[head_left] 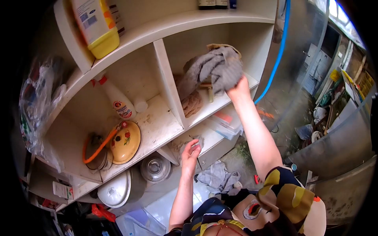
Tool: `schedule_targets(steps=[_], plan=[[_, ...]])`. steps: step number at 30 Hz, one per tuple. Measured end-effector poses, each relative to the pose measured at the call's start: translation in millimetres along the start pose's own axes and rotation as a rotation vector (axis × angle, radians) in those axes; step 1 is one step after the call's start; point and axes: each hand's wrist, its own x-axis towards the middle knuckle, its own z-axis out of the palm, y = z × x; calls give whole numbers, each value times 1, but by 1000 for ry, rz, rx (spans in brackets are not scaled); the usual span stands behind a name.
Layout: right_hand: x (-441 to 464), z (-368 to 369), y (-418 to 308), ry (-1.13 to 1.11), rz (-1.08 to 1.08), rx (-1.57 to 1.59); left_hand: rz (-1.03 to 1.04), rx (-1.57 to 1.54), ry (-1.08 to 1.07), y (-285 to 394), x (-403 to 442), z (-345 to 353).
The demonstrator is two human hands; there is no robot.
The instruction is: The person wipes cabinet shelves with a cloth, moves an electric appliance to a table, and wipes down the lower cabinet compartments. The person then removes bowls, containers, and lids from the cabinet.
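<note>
My right hand (240, 89) is closed on a bunched grey cloth (224, 70) inside the upper right shelf compartment. A tan-edged item lies partly hidden behind the cloth, and what it is I cannot tell. Below it, a brownish crumpled cloth (192, 104) lies on the compartment floor. In front of the lower shelf hovers my left hand (190, 154), holding nothing, its fingers bent and apart. Near it on that shelf is a greyish rag (195, 142), with a clear plastic box (225, 122) farther right.
The left compartment holds a white spray bottle (119, 101), a yellow enamel lid (125, 142) and an orange hose (98, 151). Beneath stand metal pots (155, 167). A yellow-based jug (103, 43) is above. Clothes (219, 176) lie on the floor; a blue hose (280, 53) hangs right.
</note>
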Motion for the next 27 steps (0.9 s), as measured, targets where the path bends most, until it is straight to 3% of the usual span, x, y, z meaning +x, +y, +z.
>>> schedule_targets(steps=[3,4,6,7,8,10,12,14,16,17,18,20,22,24,25,27], plan=[[-57,3,-18,-87,-12,-164,35,-242,-55,47,-10,34],[-78,-6,-22,-254,8,-106,16,-239,-65,51,-11,42],[-117,-43,-27,-454,169,47,16,-577,-244,50,-18,56],[-140,-58,-30,-356,222,-177,-60,-744,-355,39,-22,60],[-164,-70,-31,-254,276,-395,-95,-799,-336,29,-29,67],[-200,-87,-27,-206,470,-819,-472,-834,-162,5,-37,70],[-217,-99,-24,-411,345,-1178,-522,-830,-176,-19,-43,66],[-226,-115,-17,-408,273,-1249,-597,-941,-89,-43,-40,53],[-227,-125,-16,-291,574,-1135,-674,-901,26,-59,-39,47],[-220,-150,-15,-475,474,-1281,-575,-908,-109,-91,-33,30],[-212,-155,-19,-468,477,-1274,-469,-913,-241,-108,-26,18],[-195,-161,-26,-112,470,-1084,-487,-901,-132,-74,-10,25],[-172,-228,-28,30,235,-1504,-401,-568,299,-76,17,23],[-153,-275,-26,331,197,-1651,-159,-306,281,-66,44,33],[-143,-285,-29,306,117,-1768,-62,-288,193,-57,59,42],[-132,-298,-27,382,214,-1721,-34,-129,204,-54,91,70]])
